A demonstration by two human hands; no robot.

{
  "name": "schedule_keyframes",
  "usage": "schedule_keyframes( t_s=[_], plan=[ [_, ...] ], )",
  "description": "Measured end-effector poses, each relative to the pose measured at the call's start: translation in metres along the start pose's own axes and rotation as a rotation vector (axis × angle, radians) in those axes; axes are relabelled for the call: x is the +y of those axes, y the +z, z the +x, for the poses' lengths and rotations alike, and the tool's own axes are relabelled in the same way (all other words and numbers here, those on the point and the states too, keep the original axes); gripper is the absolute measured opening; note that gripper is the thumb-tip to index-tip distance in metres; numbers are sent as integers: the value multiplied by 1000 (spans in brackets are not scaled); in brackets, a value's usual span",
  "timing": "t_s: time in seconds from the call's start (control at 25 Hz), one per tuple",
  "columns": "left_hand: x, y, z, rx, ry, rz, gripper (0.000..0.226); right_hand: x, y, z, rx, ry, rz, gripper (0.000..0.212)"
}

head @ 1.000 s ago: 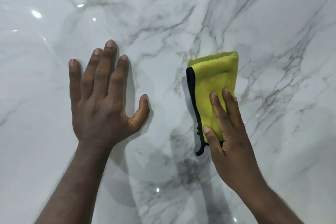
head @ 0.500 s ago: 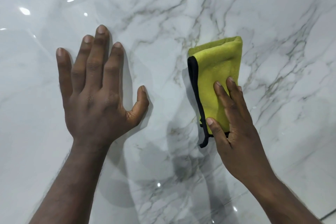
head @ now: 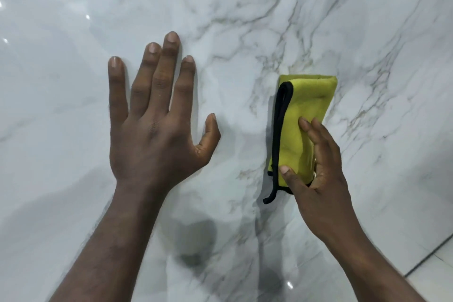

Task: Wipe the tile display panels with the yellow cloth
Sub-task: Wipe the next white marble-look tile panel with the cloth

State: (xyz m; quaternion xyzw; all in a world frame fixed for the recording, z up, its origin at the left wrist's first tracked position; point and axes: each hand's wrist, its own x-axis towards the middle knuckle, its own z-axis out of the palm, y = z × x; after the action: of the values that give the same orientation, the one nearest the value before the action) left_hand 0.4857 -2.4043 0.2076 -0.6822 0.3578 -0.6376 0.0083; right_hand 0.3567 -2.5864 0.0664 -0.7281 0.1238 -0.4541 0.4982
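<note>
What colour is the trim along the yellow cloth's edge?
Black; the trim of the yellow cloth shows best in the head view.

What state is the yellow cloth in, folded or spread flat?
Folded: the yellow cloth is a narrow thick pad with doubled black edging, held by the right hand.

The panel [head: 245,19] was glossy white marble with grey veins, some tinged brownish. The cloth [head: 304,110] was yellow, edged with black trim along its left side.
</note>
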Motion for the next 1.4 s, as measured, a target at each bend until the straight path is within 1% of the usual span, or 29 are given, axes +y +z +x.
schedule_keyframes(
  t_s=[0.16, 0.24, 0.32, 0.4, 0.48, 0.56, 0.6, 0.64, 0.68, 0.72, 0.76, 0.8, 0.84, 0.88, 0.96, 1.0, 1.08, 1.12, 1.16, 1.2, 1.28, 1.32, 1.36, 1.4],
  plan=[
    [-2, -2, 0, -8, 12, -17, 70, -8, 10, -11, 56, -1, -15, 84],
    [-2, -2, 0, -17, 22, -22, 69, -11, 18, -6, 126, 9, -24, 84],
    [-3, -2, 0, -24, 39, -47, 68, -14, 24, 6, 207, 35, -81, 82],
    [-5, -2, 0, -30, 43, -81, 68, -16, 33, 13, 280, 24, -185, 77],
    [-7, -1, 0, -31, 44, -92, 67, -26, 42, 13, 296, -59, -264, 73],
    [-7, 0, 0, -14, 53, -92, 65, -49, 45, 24, 229, -269, -351, 69],
    [-6, 0, -1, -7, 58, -99, 64, -58, 41, 42, 216, -381, -468, 67],
    [-6, 1, -1, -1, 56, -112, 63, -67, 34, 64, 240, -473, -609, 66],
    [-6, 1, -1, 2, 54, -121, 63, -73, 24, 88, 304, -494, -677, 66],
    [-6, 2, -1, 4, 52, -128, 63, -75, 12, 110, 381, -443, -654, 67],
    [-6, 3, 0, 6, 47, -132, 64, -74, 4, 123, 422, -369, -558, 67],
    [-7, 3, -1, 9, 41, -132, 64, -69, 3, 124, 422, -310, -442, 67],
    [-7, 3, -1, 9, 36, -131, 63, -62, 9, 115, 389, -300, -381, 68],
    [-7, 3, -1, 10, 36, -134, 63, -57, 19, 101, 336, -343, -387, 67],
    [-6, 2, -1, 12, 43, -137, 62, -64, 38, 85, 181, -476, -429, 65],
    [-7, 3, -1, 16, 49, -132, 61, -83, 40, 92, 120, -559, -442, 64],
    [-7, 4, -2, 21, 54, -124, 61, -124, 36, 121, 88, -725, -549, 61],
    [-7, 5, -1, 24, 53, -127, 61, -132, 29, 138, 110, -766, -591, 60],
    [-6, 5, -1, 27, 50, -136, 61, -128, 18, 155, 169, -765, -581, 59],
    [-6, 6, -1, 29, 48, -146, 61, -112, 8, 167, 255, -717, -532, 59],
    [-8, 7, -1, 31, 52, -147, 61, -74, 1, 157, 398, -464, -403, 59],
    [-8, 8, -2, 33, 52, -144, 62, -58, 7, 140, 429, -356, -401, 60],
    [-7, 9, -3, 33, 49, -142, 62, -48, 18, 119, 420, -326, -433, 61],
    [-6, 9, -4, 36, 43, -135, 61, -45, 29, 100, 352, -357, -454, 62]
  ],
)
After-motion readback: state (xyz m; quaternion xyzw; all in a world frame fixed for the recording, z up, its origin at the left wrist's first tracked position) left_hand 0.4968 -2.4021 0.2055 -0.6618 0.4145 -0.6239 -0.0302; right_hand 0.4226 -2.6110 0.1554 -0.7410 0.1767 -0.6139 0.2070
